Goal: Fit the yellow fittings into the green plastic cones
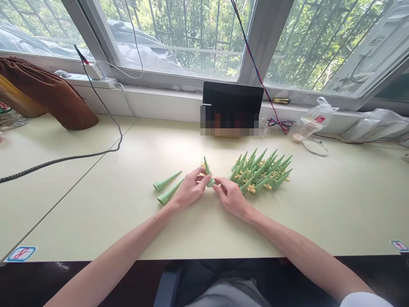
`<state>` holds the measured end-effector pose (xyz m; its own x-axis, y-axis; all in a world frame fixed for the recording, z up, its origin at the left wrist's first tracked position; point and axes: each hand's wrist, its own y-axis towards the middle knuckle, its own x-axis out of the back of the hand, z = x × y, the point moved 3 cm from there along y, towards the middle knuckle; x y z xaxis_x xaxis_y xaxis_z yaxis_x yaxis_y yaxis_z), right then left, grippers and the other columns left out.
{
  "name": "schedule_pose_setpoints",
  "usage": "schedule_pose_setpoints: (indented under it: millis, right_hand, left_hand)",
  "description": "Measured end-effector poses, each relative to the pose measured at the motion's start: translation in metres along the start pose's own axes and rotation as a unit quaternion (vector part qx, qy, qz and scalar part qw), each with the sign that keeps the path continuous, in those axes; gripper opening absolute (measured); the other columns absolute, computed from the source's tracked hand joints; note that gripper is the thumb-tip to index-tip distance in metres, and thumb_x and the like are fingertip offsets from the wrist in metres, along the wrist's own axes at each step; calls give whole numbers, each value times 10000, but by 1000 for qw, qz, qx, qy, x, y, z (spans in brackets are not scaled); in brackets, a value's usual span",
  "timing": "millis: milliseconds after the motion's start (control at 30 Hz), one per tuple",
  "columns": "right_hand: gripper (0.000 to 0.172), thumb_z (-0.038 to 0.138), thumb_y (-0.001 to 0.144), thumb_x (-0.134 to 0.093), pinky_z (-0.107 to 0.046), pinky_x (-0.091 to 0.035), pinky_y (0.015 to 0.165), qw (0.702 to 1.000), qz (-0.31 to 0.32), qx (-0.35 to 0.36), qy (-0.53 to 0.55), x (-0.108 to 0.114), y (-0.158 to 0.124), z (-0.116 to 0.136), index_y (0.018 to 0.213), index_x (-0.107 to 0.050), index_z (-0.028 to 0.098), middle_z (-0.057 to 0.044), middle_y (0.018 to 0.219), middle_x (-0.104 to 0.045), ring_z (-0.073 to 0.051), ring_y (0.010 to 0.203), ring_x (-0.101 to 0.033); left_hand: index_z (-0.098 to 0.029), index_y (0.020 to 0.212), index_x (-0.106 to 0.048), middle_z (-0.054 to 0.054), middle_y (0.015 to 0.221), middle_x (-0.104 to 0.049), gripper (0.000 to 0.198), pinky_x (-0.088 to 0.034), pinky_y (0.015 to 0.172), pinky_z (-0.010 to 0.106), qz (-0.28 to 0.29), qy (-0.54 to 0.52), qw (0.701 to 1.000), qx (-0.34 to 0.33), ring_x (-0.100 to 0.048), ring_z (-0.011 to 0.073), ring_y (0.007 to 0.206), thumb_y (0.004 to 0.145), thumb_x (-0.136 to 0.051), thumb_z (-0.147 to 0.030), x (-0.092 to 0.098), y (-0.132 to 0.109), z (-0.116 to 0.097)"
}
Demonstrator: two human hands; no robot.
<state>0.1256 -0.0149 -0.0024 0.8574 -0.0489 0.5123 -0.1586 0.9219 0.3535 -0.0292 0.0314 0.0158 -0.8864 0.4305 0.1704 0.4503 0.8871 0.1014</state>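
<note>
My left hand (194, 187) is closed around a green plastic watering spike (207, 167), which stands nearly upright with its point up. A small yellow valve piece (203, 165) shows beside it, partly hidden by the fingers. At the spike's wide base, the bent fingertips of my right hand (232, 197) are pinched against the rim. To the left lie two loose green spikes, one farther back (167, 181) and one nearer (170, 192), partly behind my left hand. A tight cluster of upright green spikes with yellow valves (263, 170) stands just right of my right hand.
A tablet (233, 100) leans at the back by the window. Behind the cluster sit a tied plastic bag (315, 119) and bundled wire (283, 124). A black braided cable (64, 159) crosses the table (128, 230) on the left, near a brown bag (60, 96).
</note>
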Motion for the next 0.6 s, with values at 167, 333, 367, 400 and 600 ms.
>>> schedule_pose_setpoints:
  millis: [167, 333, 367, 400, 600]
  right_hand:
    - [219, 268, 974, -500, -283, -485, 655, 999, 11, 12, -38, -4, -3, -3, 1132, -606, 159, -68, 942, -678, -142, 645, -569]
    - [192, 195, 965, -472, -289, -490, 693, 993, 35, 26, -109, -9, -4, -1, 1119, -584, 167, -77, 1006, -639, -146, 685, -595]
    - [192, 184, 960, -470, -294, -494, 702, 992, 36, 21, -119, -10, -2, 0, 1118, -579, 163, -82, 1019, -629, -150, 699, -601]
    - [200, 173, 956, -466, -298, -499, 710, 991, 37, 12, -127, -10, 1, 0, 1126, -571, 159, -91, 1050, -616, -155, 718, -607]
    - [345, 151, 948, -450, -330, -515, 729, 982, 31, -48, -180, -13, 26, 3, 1292, -481, 155, -131, 1166, -518, -181, 775, -607]
  left_hand:
    - [-189, 857, -476, -32, 677, -531, 307, -319, 412, 191, -106, -20, 994, -13, -420, 52, 453, 904, -587, -471, 10, 2, -2]
    - [-201, 841, -423, -40, 703, -505, 329, -313, 389, 187, -137, -22, 990, -19, -418, 46, 446, 925, -546, -495, 10, 1, 0]
    - [-203, 843, -416, -39, 718, -506, 331, -312, 383, 188, -137, -21, 990, -19, -423, 45, 442, 931, -532, -500, 10, 0, 1]
    - [-205, 846, -410, -37, 737, -508, 332, -313, 377, 189, -134, -20, 991, -17, -429, 43, 437, 937, -518, -505, 9, 0, 2]
    - [-210, 838, -386, -40, 753, -483, 335, -338, 395, 188, -126, -35, 991, -13, -425, 44, 459, 954, -484, -508, 3, 0, 6]
